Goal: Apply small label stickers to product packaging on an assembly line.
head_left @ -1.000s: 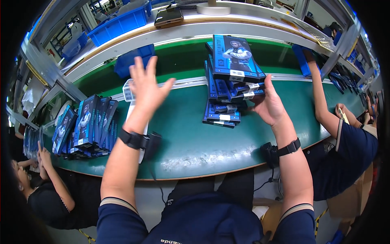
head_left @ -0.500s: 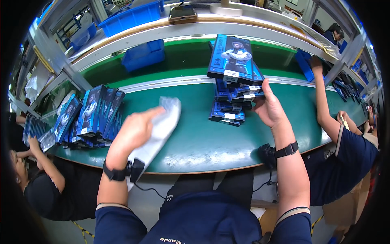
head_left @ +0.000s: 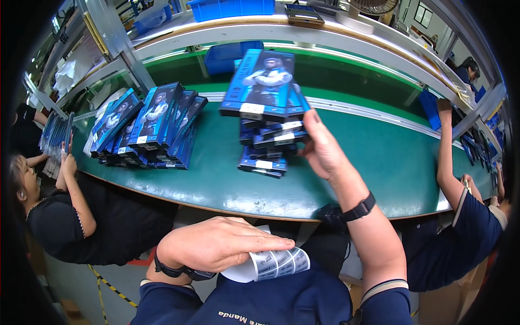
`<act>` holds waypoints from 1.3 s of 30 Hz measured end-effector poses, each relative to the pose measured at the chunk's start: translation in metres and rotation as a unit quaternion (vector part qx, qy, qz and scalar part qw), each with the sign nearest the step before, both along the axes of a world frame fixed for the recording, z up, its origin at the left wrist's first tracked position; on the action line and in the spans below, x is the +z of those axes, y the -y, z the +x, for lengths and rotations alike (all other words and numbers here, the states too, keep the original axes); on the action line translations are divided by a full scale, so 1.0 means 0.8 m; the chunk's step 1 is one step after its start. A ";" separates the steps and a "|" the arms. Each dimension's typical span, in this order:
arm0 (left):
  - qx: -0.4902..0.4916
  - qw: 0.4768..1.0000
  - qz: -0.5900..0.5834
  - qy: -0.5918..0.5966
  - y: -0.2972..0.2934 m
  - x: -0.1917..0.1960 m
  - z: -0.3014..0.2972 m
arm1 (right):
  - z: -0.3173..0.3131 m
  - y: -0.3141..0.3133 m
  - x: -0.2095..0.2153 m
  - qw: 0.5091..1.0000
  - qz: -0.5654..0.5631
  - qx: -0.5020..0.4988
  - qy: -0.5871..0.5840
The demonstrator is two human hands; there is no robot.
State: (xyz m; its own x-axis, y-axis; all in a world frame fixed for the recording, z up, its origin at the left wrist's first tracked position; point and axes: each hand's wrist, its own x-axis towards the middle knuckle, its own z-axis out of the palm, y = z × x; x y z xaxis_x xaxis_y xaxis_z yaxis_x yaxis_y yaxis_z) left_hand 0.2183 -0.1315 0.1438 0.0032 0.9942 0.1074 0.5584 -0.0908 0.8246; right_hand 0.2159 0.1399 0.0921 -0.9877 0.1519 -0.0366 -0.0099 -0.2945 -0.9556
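Note:
My left hand (head_left: pixel 216 244) is low in front of my body, holding a curled sheet of labels (head_left: pixel 281 264). Its fingers lie straight along the sheet's upper side, and the thumb is hidden. At the middle of the green table, my right hand (head_left: pixel 324 146) grips the right side of an uneven stack of flat blue boxes (head_left: pixel 259 86). Its thumb rests by a corner near the top; the other fingers are partly hidden behind the stack. The top box shows a printed figure with crossed arms and a white label on its front edge.
More blue boxes (head_left: pixel 157 116) lie in leaning piles on the left of the green table (head_left: pixel 211 179). A blue bin (head_left: pixel 230 57) stands behind, under the shelf (head_left: pixel 189 39). Co-workers sit close on the left (head_left: pixel 59 211) and right (head_left: pixel 460 216).
My left hand has drawn the label sheet back from over the table to my body. My right hand stays at the stack. The whole view has shifted.

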 end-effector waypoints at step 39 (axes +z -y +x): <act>0.498 0.668 0.368 -0.413 0.000 -0.019 -0.077 | 0.115 -0.030 -0.047 0.997 -0.003 -0.077 -0.001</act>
State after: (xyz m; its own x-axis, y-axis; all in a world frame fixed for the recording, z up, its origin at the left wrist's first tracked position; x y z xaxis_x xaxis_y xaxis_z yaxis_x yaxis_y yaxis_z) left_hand 0.1569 -0.1313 0.1286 -0.2602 0.2270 0.9385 0.8807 0.4542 0.1344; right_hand 0.3082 0.1643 0.0548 -0.9528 0.3016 -0.0349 -0.0581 -0.2941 -0.9540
